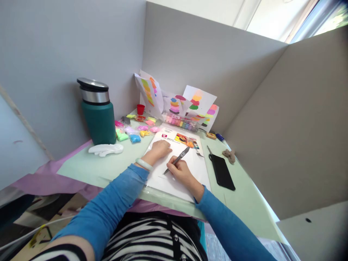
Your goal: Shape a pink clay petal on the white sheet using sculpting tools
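At the middle of the frame the right hand (pixel 181 171) is curled tight around a dark pen (pixel 177 159), its tip down on the white sheet (pixel 187 170). Just to its left, the left hand (pixel 160 149) lies with fingers loosely bent, pressing on the same sheet. A black phone (pixel 222 171) lies to the right; a green flask (pixel 98 113) stands upper left, beside small coloured clay packets (pixel 136 128).
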